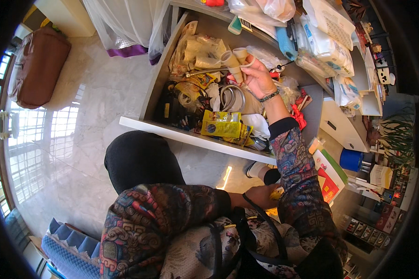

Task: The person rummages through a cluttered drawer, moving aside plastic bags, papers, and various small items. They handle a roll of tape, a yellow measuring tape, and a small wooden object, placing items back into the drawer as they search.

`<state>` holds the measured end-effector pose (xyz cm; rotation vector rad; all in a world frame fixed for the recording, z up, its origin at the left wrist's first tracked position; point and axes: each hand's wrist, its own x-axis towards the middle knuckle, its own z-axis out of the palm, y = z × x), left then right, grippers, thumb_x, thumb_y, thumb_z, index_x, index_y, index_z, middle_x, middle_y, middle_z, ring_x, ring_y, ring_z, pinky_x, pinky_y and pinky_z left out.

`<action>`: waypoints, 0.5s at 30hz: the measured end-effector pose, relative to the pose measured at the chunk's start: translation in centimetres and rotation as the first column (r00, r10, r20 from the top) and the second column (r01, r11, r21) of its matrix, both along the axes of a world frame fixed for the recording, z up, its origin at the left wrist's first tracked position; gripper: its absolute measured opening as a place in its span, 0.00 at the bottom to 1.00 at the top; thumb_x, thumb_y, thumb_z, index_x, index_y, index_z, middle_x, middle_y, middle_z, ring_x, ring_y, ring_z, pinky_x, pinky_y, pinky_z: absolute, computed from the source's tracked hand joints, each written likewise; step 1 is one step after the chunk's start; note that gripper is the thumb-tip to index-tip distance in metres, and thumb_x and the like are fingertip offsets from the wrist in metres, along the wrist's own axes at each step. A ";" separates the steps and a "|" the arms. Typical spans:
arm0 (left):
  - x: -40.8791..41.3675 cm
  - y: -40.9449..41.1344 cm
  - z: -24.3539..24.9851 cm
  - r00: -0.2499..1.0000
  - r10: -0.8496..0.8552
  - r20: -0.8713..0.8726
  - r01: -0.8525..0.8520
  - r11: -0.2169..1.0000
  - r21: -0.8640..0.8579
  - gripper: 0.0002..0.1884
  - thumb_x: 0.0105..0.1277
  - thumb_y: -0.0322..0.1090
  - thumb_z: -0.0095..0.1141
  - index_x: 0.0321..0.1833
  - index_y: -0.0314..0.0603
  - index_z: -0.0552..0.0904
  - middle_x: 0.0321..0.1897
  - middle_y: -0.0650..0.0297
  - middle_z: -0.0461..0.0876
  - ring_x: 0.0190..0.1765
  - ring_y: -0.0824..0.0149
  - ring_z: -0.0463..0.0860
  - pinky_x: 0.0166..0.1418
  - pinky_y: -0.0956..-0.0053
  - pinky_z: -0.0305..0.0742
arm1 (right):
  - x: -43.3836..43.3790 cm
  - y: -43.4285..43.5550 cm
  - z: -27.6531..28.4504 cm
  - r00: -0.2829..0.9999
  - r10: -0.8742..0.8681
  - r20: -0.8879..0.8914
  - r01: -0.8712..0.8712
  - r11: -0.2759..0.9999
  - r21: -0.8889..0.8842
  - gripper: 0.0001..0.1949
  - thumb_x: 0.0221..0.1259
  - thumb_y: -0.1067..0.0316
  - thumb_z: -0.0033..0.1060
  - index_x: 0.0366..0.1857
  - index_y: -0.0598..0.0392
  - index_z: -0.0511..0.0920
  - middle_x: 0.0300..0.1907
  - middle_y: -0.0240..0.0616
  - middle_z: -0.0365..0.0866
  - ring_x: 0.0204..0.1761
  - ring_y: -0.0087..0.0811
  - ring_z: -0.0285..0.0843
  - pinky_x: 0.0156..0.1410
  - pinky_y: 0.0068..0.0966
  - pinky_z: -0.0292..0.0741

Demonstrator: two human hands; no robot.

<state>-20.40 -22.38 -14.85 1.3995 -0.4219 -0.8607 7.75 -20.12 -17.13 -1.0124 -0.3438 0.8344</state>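
Observation:
My right hand (260,78), with a dark beaded bracelet at the wrist, is over the open drawer (195,141). Its fingers grip pale, translucent plastic cup-shaped pieces (231,62), which look tapered and open at the top. Beneath them lie a coiled metal hose (227,99), a yellow packet (221,123), clear plastic bags (200,48) and black cords. Across my lap reaches my left hand (262,196), its fingers around something yellow (276,193) that is partly hidden by my right sleeve.
Packs of tissues (328,45) and plastic bags crowd the surface beyond the drawer. Papers and a red card (326,185) are at the right, near a blue bin (351,159). A brown bag (38,68) stands on the floor at left. My knee (143,160) is close to the drawer front.

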 end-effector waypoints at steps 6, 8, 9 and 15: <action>0.0 0.3 0.2 1.000 -0.007 0.007 0.007 0.999 0.038 0.41 0.56 0.58 0.58 0.69 0.46 0.61 0.48 0.45 0.79 0.50 0.48 0.79 0.53 0.60 0.73 | -1.7 1.2 0.9 0.992 -0.064 0.105 0.071 0.996 -0.062 0.21 0.61 0.76 0.50 0.59 0.60 0.66 0.53 0.40 0.75 0.52 0.32 0.76 0.55 0.34 0.78; -0.2 0.2 0.1 1.000 0.010 0.016 -0.010 0.999 0.033 0.40 0.56 0.58 0.58 0.68 0.45 0.62 0.48 0.46 0.79 0.50 0.48 0.80 0.52 0.60 0.74 | -2.0 1.2 1.0 0.989 -0.079 0.122 0.089 0.993 -0.074 0.20 0.63 0.75 0.50 0.59 0.60 0.67 0.53 0.40 0.75 0.52 0.32 0.77 0.54 0.33 0.78; -0.1 0.2 0.1 1.000 0.008 0.014 -0.008 0.999 0.037 0.40 0.56 0.58 0.58 0.68 0.45 0.62 0.47 0.46 0.80 0.49 0.49 0.80 0.52 0.60 0.74 | -2.3 1.4 1.3 0.988 -0.089 0.123 0.099 0.992 -0.078 0.19 0.63 0.74 0.49 0.59 0.60 0.67 0.53 0.40 0.75 0.51 0.32 0.77 0.54 0.33 0.78; -0.1 0.0 0.1 1.000 0.004 0.016 -0.005 0.998 0.057 0.41 0.56 0.58 0.58 0.68 0.45 0.62 0.46 0.45 0.80 0.49 0.48 0.80 0.51 0.59 0.74 | -3.4 1.8 1.9 0.986 -0.165 0.036 0.167 0.983 -0.071 0.17 0.67 0.72 0.45 0.58 0.61 0.68 0.52 0.41 0.76 0.50 0.32 0.78 0.51 0.32 0.80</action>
